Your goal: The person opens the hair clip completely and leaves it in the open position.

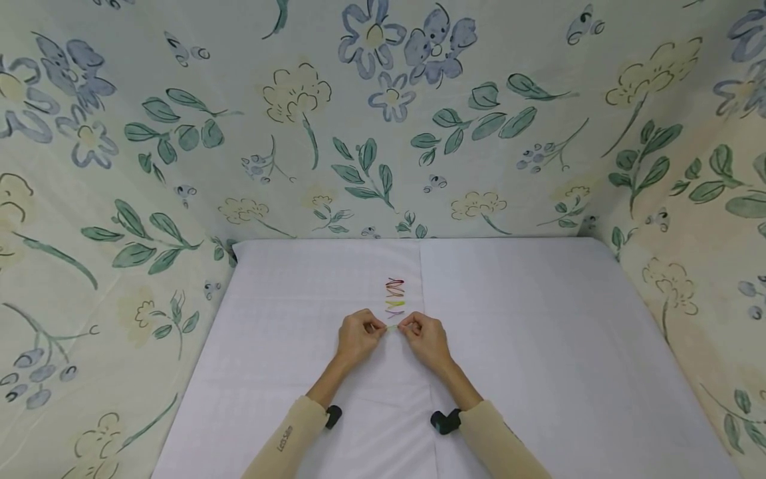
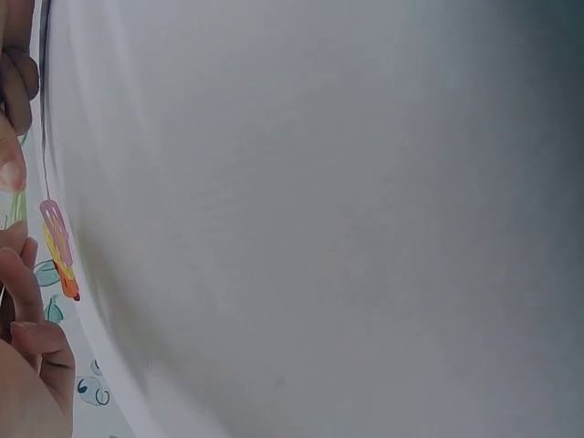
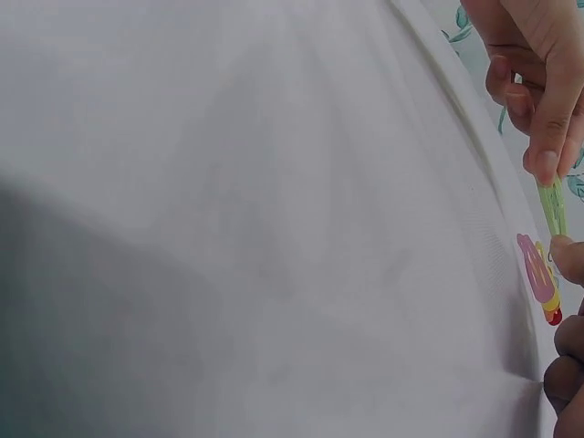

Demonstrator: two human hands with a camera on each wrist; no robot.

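A thin light-green looped strip [image 3: 553, 208] is stretched between my two hands over the white cloth. My left hand [image 1: 359, 338] pinches its left end between thumb and fingertip. At the other end, my right hand [image 1: 427, 339] pinches it the same way. Just beyond the hands lies a column of thin, zigzag-looking looped pieces. Nearest is a pink one [image 1: 395, 313], followed by a yellow one [image 1: 395, 303], an orange one [image 1: 395, 291] and a dark red one [image 1: 395, 282] farthest away. Both wrist views catch the hands and pieces only at their edges.
White cloth [image 1: 526, 319] covers the table, with a crease running front to back near its middle. Floral fabric [image 1: 365, 166] hangs behind the table and along both sides. A dark wrist camera [image 1: 445, 422] is worn at the right cuff.
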